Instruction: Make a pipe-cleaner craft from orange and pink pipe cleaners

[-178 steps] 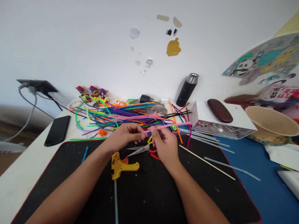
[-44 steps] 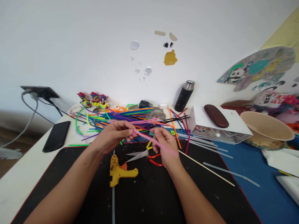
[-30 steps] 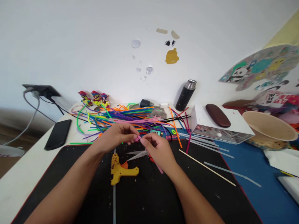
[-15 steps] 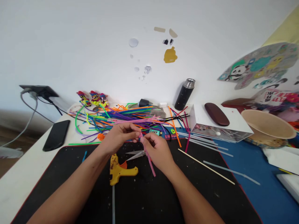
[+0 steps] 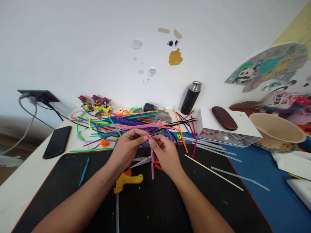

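Between my two hands is a pink pipe cleaner (image 5: 152, 163), its long end hanging down over the black mat. My left hand (image 5: 128, 144) pinches its upper end between thumb and forefinger. Close beside it, my right hand (image 5: 165, 153) grips the same pipe cleaner with thumb and bent fingers. The short part at the fingertips is partly hidden. Below the hands lie scissors (image 5: 142, 160) with their blades apart, and a yellow glue gun (image 5: 128, 182) partly covered by my left forearm. A blue pipe cleaner piece (image 5: 84, 171) rests on the mat to the left.
Behind my hands spreads a pile of coloured pipe cleaners (image 5: 136, 119). Three small figures (image 5: 97, 103) stand at the back left, near a phone (image 5: 57, 142). To the right are a thermos (image 5: 191, 98), a white box (image 5: 243, 124), glue sticks (image 5: 218, 150) and a wooden stick (image 5: 213, 172).
My hands have shifted slightly, the left one moving right and down. The pink pipe cleaner's hanging end has swung left and now points nearly straight down. More of the blue piece shows.
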### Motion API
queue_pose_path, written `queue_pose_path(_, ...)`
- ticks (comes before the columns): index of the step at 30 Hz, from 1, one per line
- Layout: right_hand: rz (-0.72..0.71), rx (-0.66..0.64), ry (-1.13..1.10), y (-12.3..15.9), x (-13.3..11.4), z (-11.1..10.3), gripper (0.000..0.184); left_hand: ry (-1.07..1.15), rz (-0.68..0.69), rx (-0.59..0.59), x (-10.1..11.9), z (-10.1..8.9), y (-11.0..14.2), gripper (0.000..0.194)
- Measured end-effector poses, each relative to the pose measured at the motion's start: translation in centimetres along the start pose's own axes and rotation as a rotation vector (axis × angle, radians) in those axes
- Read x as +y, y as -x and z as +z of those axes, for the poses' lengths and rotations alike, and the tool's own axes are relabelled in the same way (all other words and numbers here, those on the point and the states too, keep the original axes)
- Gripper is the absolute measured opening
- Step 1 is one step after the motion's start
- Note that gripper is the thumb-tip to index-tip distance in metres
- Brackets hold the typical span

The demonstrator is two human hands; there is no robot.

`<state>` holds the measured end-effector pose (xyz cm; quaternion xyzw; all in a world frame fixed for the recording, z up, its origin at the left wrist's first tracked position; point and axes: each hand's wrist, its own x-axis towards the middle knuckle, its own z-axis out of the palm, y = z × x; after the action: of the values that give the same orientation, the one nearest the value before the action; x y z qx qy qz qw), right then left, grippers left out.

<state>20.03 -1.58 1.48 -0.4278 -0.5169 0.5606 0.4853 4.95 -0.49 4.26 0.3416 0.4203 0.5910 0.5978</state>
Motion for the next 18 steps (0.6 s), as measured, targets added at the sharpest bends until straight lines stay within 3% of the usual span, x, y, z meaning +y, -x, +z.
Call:
queue_pose_path(8, -0.009, 0.042, -0.024, 0.1, -0.3, 0.2, 0.037, -0.104, 0.061, 0.018, -1.1, 0.1, 0.3, 0.023)
queue_pose_path(18, -0.042, 0.029, 0.042, 0.2, -0.4, 0.0, 0.035, -0.237, 0.042, -0.081, 0.2, -0.8, -0.3, 0.028)
